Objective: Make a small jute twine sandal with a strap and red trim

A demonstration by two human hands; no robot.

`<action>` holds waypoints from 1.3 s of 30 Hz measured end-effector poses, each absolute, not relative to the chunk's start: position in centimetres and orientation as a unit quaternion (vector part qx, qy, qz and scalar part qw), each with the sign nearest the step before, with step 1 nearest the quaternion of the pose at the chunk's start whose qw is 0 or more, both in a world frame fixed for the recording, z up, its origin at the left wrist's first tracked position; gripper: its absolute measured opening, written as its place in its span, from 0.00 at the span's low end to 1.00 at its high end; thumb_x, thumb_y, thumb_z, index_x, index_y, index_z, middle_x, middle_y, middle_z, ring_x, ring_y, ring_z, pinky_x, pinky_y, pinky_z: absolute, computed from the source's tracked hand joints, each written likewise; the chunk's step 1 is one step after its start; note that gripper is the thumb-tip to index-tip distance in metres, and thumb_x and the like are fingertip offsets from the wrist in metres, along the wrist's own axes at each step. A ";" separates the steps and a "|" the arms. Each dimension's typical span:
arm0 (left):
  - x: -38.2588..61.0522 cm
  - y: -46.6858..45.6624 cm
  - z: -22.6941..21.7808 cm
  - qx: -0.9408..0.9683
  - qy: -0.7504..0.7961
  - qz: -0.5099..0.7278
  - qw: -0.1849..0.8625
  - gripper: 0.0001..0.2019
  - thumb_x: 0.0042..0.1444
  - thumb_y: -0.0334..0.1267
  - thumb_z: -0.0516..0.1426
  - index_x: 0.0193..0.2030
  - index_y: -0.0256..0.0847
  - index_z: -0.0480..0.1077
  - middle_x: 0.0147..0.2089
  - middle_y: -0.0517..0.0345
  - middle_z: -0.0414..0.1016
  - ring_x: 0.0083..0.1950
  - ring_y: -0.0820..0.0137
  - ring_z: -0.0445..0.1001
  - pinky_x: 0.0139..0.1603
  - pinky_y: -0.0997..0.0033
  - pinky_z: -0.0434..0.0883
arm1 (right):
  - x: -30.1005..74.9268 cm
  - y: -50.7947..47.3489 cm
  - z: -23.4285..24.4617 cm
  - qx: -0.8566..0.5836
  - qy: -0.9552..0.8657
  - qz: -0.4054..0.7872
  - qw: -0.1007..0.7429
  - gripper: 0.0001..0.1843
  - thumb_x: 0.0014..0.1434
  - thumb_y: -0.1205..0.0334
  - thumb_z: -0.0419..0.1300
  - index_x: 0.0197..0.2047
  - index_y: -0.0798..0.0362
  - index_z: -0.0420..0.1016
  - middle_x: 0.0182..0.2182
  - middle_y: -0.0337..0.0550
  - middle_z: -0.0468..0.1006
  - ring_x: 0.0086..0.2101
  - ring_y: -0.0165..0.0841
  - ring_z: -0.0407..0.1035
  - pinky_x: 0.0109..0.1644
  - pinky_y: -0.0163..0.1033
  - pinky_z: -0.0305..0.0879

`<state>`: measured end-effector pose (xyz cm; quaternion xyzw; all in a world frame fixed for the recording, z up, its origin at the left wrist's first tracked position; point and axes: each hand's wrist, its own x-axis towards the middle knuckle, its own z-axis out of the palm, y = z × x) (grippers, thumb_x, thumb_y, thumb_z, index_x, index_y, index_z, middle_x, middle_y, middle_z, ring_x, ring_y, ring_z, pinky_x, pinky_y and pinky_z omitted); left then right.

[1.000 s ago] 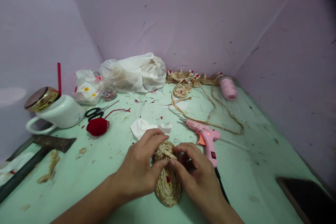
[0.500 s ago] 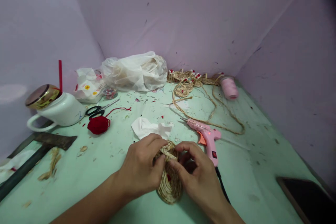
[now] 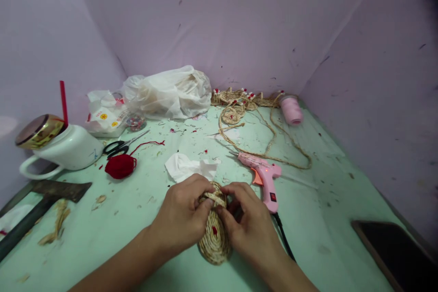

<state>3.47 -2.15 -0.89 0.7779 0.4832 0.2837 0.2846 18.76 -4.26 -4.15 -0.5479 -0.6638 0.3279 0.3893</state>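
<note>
A small oval piece of coiled straw rope, shaped like a slipper sole [image 3: 215,244], lies on the table between my hands, with a red spot near its middle. Across its far part runs a braided straw strap [image 3: 215,199]. My left hand [image 3: 186,210] pinches the strap's left end between thumb and fingers. On the other side my right hand [image 3: 244,214] grips the strap's right end and the sole's edge, fingers curled. Just right of my right hand rests a pink glue gun [image 3: 265,175], its small light lit. A crumpled white tissue [image 3: 188,167] lies beyond my hands.
On the left are a red yarn ball [image 3: 120,166], black scissors [image 3: 118,147], a white mug [image 3: 73,148] and a hammer-like tool [image 3: 51,194]. Behind lie a plastic bag [image 3: 174,93], straw rope [image 3: 301,157] and a pink thread spool [image 3: 291,110]. A dark phone-like slab [image 3: 393,251] sits right.
The whole view has shifted slightly, so the table things appear farther left. Both hands keep their hold on the strap, which now lies flatter across the sole.
</note>
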 end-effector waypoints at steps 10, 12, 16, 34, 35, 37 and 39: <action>3.1 -1.8 0.9 0.754 0.516 0.232 0.334 0.16 0.45 0.32 0.54 0.43 0.40 0.68 0.29 0.62 0.67 0.24 0.75 0.60 0.25 0.76 0.59 | 20.2 -4.2 -3.2 -0.563 -0.654 0.389 0.322 0.19 0.45 0.73 0.59 0.42 0.50 0.67 0.36 0.40 0.70 0.25 0.28 0.65 0.29 0.35 0.64; 2.7 -1.8 1.3 0.723 0.564 0.259 0.305 0.16 0.47 0.35 0.53 0.45 0.39 0.66 0.24 0.65 0.62 0.23 0.75 0.58 0.24 0.75 0.57 | 20.2 -4.4 -3.1 -0.583 -0.651 0.385 0.296 0.17 0.45 0.72 0.60 0.40 0.50 0.67 0.35 0.39 0.72 0.24 0.28 0.65 0.28 0.35 0.63; 1.7 -1.5 1.6 0.639 0.643 0.274 0.322 0.11 0.47 0.33 0.47 0.36 0.40 0.66 0.18 0.67 0.54 0.21 0.75 0.54 0.22 0.75 0.53 | 19.7 -4.8 -2.7 -0.608 -0.641 0.350 0.312 0.14 0.47 0.67 0.61 0.39 0.51 0.67 0.34 0.40 0.72 0.24 0.29 0.64 0.27 0.36 0.62; 2.6 -2.7 0.4 0.709 0.628 0.191 0.260 0.02 0.46 0.34 0.54 0.28 0.40 0.66 0.24 0.62 0.67 0.25 0.73 0.63 0.26 0.74 0.57 | 19.2 -3.3 -3.7 -0.509 -0.674 0.292 0.449 0.10 0.56 0.67 0.53 0.40 0.52 0.74 0.37 0.45 0.75 0.39 0.34 0.69 0.40 0.39 0.67; 2.6 -2.6 0.4 0.707 0.627 0.192 0.264 0.01 0.45 0.34 0.54 0.27 0.40 0.67 0.23 0.62 0.67 0.25 0.73 0.63 0.26 0.74 0.57 | 19.4 -3.1 -3.7 -0.502 -0.685 0.278 0.449 0.10 0.56 0.68 0.54 0.40 0.52 0.74 0.36 0.45 0.75 0.38 0.34 0.69 0.39 0.39 0.67; 2.4 -2.5 0.5 0.700 0.627 0.183 0.289 0.02 0.45 0.34 0.55 0.26 0.40 0.69 0.23 0.61 0.68 0.25 0.72 0.64 0.26 0.74 0.57 | 19.6 -2.7 -3.6 -0.482 -0.711 0.257 0.442 0.10 0.56 0.69 0.54 0.39 0.52 0.74 0.35 0.45 0.75 0.37 0.34 0.69 0.37 0.39 0.67; 2.3 -2.4 0.7 0.692 0.619 0.182 0.323 0.04 0.44 0.34 0.55 0.26 0.39 0.71 0.23 0.60 0.70 0.25 0.71 0.65 0.27 0.73 0.59 | 19.7 -2.5 -3.1 -0.461 -0.737 0.251 0.426 0.10 0.56 0.69 0.54 0.39 0.53 0.75 0.35 0.45 0.75 0.35 0.33 0.69 0.37 0.38 0.67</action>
